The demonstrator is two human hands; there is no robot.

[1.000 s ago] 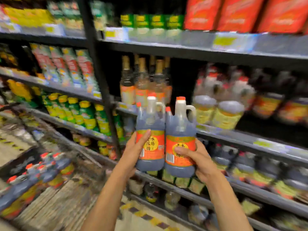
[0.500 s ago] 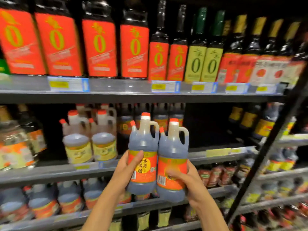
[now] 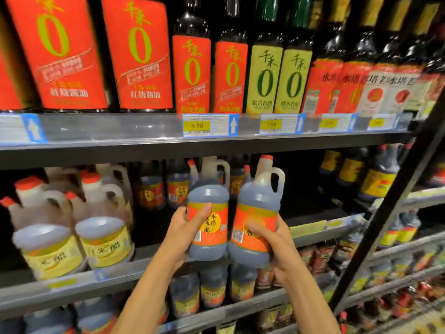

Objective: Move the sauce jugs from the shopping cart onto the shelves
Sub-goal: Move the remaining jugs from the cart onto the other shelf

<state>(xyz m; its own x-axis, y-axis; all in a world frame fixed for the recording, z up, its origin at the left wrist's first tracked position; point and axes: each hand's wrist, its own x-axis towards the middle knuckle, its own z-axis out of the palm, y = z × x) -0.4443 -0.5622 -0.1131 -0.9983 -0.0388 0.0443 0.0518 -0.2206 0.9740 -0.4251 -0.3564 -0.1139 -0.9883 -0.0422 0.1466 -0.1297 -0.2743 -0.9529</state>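
Note:
I hold two dark sauce jugs with orange labels and red caps, side by side in front of the middle shelf (image 3: pixel 313 227). My left hand (image 3: pixel 185 227) grips the left jug (image 3: pixel 208 201) around its label. My right hand (image 3: pixel 269 237) grips the right jug (image 3: pixel 258 203) low on its label. Both jugs stand upright, their tops just under the upper shelf edge (image 3: pixel 144 141). Behind them on the middle shelf stand matching dark jugs (image 3: pixel 150 191), with a dark gap to the right. The shopping cart is out of view.
Pale jugs with yellow labels (image 3: pixel 103 227) fill the middle shelf's left. Tall red and green labelled bottles (image 3: pixel 190 75) line the upper shelf. A black upright post (image 3: pixel 385 213) slants at the right, with more shelves beyond. Lower shelves hold dark jugs (image 3: pixel 212 288).
The view has swung from the cart and left shelving to this shelf bay and come closer. Both jugs have risen and moved in toward the middle shelf, the right one tilting slightly.

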